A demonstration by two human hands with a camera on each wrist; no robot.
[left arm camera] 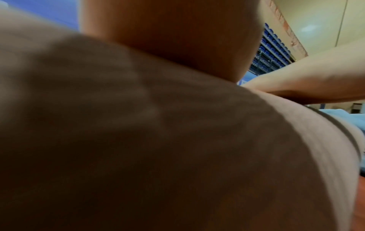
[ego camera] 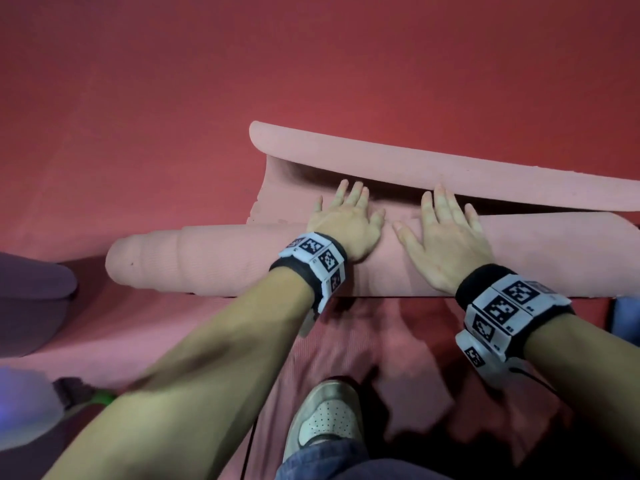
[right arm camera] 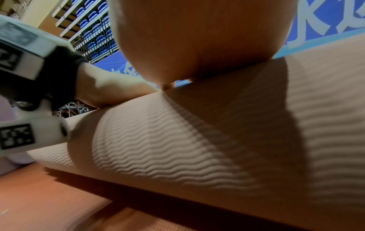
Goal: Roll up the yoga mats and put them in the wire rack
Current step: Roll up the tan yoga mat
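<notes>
The left hand (ego camera: pixel 346 226) and the right hand (ego camera: pixel 446 240) lie side by side, flat and released with fingers spread, pressing on top of the pink yoga mat (ego camera: pixel 221 261). They grasp nothing.

The mat lies on the red floor (ego camera: pixel 311 64) as a thick roll running left to right in front of the person's shoe (ego camera: pixel 327 417). Its last flap (ego camera: pixel 415 161) curls up loose just beyond the fingertips, so the rolling looks nearly done — only that tail remains to be wound in. The left end telescopes out in steps, so the roll seems uneven and may want squaring. No wire rack can be made out for certain in any view; stowing is wholly left.

Beyond the flap the floor gives open room to push forward. A purple mat (ego camera: pixel 34 299) sits close by the roll's left end — little slack that way.
</notes>
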